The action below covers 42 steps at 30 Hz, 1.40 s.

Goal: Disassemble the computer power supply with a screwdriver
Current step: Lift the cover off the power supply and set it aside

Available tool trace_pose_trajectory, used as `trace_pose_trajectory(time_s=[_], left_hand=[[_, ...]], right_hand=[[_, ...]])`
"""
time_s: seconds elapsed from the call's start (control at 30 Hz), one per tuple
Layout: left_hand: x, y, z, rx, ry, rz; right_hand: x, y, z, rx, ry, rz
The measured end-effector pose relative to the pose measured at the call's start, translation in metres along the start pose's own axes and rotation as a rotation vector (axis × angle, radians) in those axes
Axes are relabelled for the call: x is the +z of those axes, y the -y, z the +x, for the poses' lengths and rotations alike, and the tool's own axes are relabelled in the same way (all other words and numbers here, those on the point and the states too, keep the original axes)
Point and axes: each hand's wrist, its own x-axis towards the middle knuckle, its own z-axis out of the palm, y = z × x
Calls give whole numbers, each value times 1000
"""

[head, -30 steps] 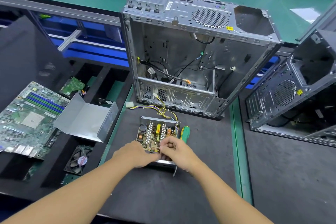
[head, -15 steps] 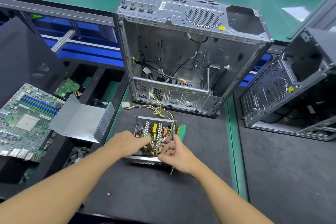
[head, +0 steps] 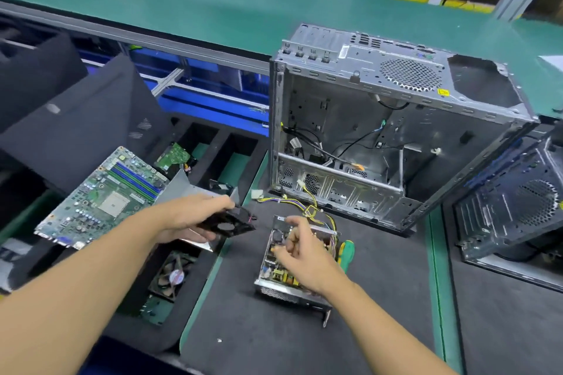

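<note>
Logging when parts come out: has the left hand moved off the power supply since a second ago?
Yes: leftward. The left hand, once on the power supply, now holds a black fan off its left side.

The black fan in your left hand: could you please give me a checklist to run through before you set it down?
1. Grip: left hand holds the black fan. Ok.
2. Fan clear of the power supply: held left of it, apart. Ok.
3. Fan lead free of the board: blurred. Cannot tell.
4. Drop spot: another fan lies in the tray compartment beside the left forearm. Ok.
5. Screwdriver at hand: lies right of the power supply, untouched. Ok.
</note>
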Motion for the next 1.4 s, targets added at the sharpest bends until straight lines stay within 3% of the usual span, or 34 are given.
trace_pose_trajectory(time_s=[0.23, 0.37, 0.43, 0.5, 0.63, 0.83, 0.9, 1.0, 1.1, 1.23, 1.3, 1.4], left_hand=[[-53, 39, 4, -94, 94, -213], [-78, 44, 6, -88, 128, -312], [-92, 46, 13, -68, 35, -339], [-102, 49, 23, -48, -168, -303], [-119, 67, 41, 126, -493, -79], [-129, 92, 53, 188, -476, -133], [-131, 98, 57, 238, -495, -24], [-130, 98, 52, 326, -567, 64], [-118, 87, 47, 398, -448, 8], [-83, 62, 51, 549, -361, 225], [-55, 46, 55, 688, -292, 307], [-9, 23, 58, 803, -206, 382]], right_hand=[[48, 77, 51, -280, 67, -221], [72, 118, 86, -169, 93, -170], [78, 128, 105, -22, 51, -103], [82, 134, 124, 100, 16, -136], [91, 140, 158, 186, 118, -507], [121, 133, 189, 244, 334, -839], [127, 123, 186, 215, 281, -976], [126, 115, 176, 145, 169, -965], [111, 117, 161, 133, 63, -847], [68, 120, 122, 117, -227, -547], [40, 115, 97, 159, -352, -489], [-6, 92, 59, 319, -402, -440]])
